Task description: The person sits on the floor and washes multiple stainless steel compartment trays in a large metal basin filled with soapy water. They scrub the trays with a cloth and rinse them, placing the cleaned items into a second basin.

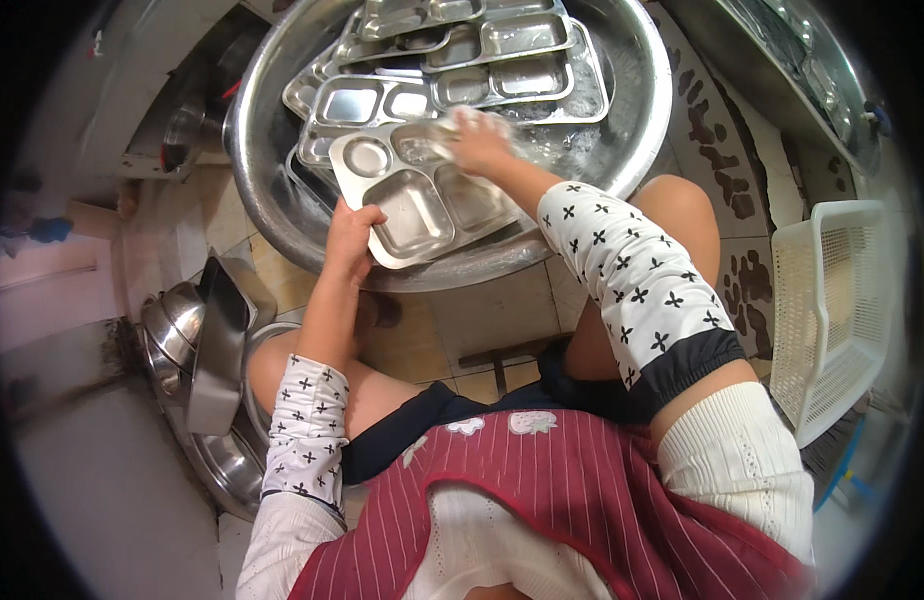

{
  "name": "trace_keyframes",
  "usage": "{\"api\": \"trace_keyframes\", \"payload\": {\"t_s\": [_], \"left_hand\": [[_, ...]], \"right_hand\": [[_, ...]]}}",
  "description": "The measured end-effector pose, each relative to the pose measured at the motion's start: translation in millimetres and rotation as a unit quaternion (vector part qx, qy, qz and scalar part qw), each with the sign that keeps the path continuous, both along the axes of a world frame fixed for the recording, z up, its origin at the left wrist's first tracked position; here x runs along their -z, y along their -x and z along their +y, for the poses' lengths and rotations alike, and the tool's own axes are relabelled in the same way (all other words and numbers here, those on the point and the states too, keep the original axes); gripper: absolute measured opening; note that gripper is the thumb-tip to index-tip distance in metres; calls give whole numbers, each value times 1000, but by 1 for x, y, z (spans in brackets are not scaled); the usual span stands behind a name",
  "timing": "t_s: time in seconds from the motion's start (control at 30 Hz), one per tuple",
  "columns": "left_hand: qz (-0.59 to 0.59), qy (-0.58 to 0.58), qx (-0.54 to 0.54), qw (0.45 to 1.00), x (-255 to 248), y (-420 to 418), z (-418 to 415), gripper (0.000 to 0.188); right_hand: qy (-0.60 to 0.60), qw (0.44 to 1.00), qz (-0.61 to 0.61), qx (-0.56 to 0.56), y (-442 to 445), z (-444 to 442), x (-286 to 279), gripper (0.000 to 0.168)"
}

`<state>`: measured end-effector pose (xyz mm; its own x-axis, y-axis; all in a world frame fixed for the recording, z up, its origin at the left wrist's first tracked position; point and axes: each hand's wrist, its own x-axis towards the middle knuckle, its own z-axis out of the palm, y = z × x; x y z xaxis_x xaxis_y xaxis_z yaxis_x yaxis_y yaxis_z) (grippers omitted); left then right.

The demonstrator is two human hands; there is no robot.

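My left hand (355, 231) grips the near left corner of a stainless steel compartment tray (441, 174), its thumb over the rim. The tray is tilted above the near side of a large round metal basin (646, 161). Over the tray's far right part, my right hand (477, 142) is blurred and holds a whitish, foamy cloth or pad (453, 129), pressed on or close to the surface. Beyond it, several more compartment trays (533, 34) lie stacked askew in the basin, with sudsy water (563, 146) at the right.
Metal bowls (178, 322) and a deep rectangular steel pan (218, 352) stand at the left. A white perforated plastic basket (829, 322) is at the right, below a metal trough (814, 75). A low stool's bar (511, 351) shows between my legs.
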<state>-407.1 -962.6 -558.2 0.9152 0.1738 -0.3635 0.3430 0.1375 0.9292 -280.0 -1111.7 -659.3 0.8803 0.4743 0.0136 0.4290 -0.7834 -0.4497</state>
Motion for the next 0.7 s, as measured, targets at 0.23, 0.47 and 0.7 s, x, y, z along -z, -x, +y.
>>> {"api": "trace_keyframes", "payload": {"t_s": [0.23,0.47,0.7], "left_hand": [[17,-19,2,1000,19,-6,14,40],[19,-1,-4,1000,18,-12,15,41],[-13,195,-67,978,26,-24,31,79]], "right_hand": [[-152,983,52,-90,36,35,-26,52],[31,978,190,82,10,2,-6,58],[-199,971,-44,-121,118,53,-83,47]]}}
